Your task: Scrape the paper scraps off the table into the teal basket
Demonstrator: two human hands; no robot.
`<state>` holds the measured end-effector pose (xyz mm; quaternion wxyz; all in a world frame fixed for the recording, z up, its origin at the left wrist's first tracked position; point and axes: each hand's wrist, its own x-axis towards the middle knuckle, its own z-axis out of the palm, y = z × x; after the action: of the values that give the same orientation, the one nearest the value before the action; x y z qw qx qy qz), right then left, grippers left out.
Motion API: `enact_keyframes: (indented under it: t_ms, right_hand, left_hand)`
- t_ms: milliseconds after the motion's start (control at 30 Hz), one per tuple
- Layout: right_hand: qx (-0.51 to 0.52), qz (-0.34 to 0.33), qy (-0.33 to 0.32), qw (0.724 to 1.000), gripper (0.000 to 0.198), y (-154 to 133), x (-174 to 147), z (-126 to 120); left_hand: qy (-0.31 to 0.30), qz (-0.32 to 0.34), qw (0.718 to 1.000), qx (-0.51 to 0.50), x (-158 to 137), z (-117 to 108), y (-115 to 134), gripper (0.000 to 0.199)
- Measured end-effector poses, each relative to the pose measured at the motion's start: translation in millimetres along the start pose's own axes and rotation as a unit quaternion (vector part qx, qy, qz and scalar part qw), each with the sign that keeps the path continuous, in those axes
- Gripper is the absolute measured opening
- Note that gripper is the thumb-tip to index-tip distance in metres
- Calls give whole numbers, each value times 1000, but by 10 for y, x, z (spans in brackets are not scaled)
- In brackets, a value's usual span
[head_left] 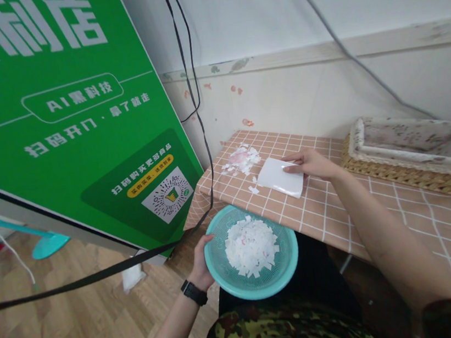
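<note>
Checked tablecloth; right grip pinches white card, left grip clasps colander (scraps inside).

The head-worn camera looks forward and down from above the camouflage garment at the near edge — across the teal colander and checked tabletop to the far wall — with a green panel close on the left.

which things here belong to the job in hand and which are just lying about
In use:
- white sheet (right hand)
- turquoise basket (left hand)
- paper scraps
- table

Apparently just lying about:
- wicker basket
- green panel
- turquoise stand
</note>
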<state>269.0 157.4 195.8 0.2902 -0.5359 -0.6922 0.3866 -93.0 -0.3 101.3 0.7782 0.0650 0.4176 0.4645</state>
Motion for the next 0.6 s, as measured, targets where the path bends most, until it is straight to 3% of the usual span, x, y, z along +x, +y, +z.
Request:
enact_keyframes:
  t_ms: [200, 367, 600]
  right_hand:
    - [19, -6, -32, 999, 57, -34, -24, 41]
    - [33, -17, -97, 995, 52, -95, -42, 94]
    - [38, 6, -42, 998, 52, -39, -14, 72]
  left_hand:
    - [-9, -5, 1000, -5, -4, -3, 1, 28]
    - [-14, 2, 1000, -6, 5, -16, 3, 28]
    - [-17, 0, 1000, -5, 22, -42, -1, 28]
